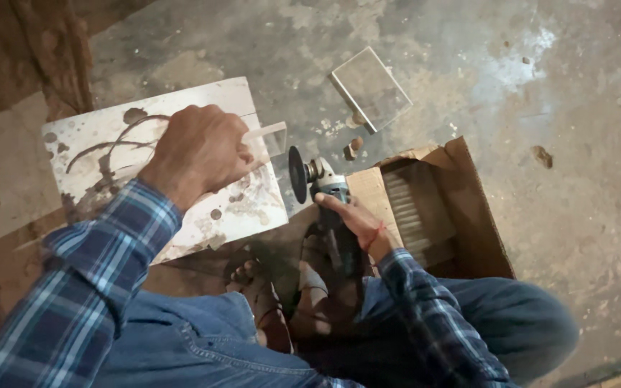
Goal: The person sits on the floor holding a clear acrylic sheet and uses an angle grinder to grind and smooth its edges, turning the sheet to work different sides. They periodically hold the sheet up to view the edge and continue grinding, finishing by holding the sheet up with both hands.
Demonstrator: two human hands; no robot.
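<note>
- A white stained board is lying flat on the concrete floor. This board is the landmark for all places here.
- The left hand is pressed down on the board, near its right edge. Its fingers are curled together over a small clear strip.
- The clear strip sticks out past the right edge of the board. Its long side runs left to right, and its free end points right, toward the grinder.
- A grinder is held just right of the board, near the strip's free end. It is gripped tight by the right hand, which is wrapped around its body.
- The grinder's long side runs from the person up toward the far floor. Its dark round disc is at the front end, and the flat face of the disc is turned toward the board.
- A clear flat square piece lies on the floor, up and right of the board.
- An open cardboard box sits right of the board, beyond the grinder.
- Bare feet are seen below the board, between the knees in blue jeans.
</note>
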